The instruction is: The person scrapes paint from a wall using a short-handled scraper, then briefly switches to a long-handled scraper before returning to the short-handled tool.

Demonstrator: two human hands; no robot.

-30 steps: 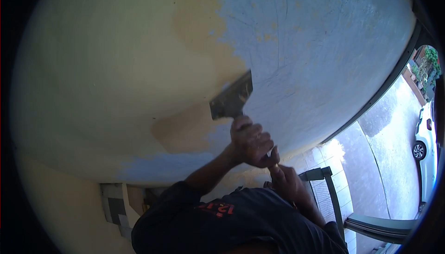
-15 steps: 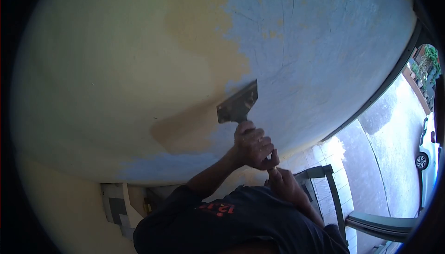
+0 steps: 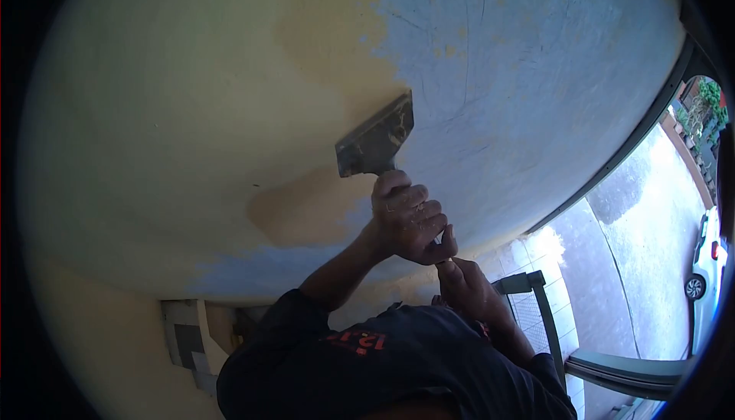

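Note:
A wide metal scraper [image 3: 379,140] has its blade edge against the wall, where yellowish paint [image 3: 337,60] borders a bluish-grey surface [image 3: 521,114]. Just below the blade, my left hand [image 3: 409,217] is wrapped around the scraper's handle, with specks on its knuckles. Lower down, my right hand [image 3: 463,286] closes around the end of the same handle, its fingers partly hidden. A brownish patch [image 3: 298,209] shows on the wall to the left of my left hand.
A dark metal frame edge [image 3: 632,140] borders the wall at right. Beyond it are paving [image 3: 620,228], a white car [image 3: 706,267] and plants [image 3: 710,94]. A grey-green rail [image 3: 628,370] lies at lower right. A pale ledge [image 3: 213,336] stands at lower left.
The scraper and both my hands have moved up and slightly left along the wall, and the blade now covers part of the yellowish area. Both hands keep their hold.

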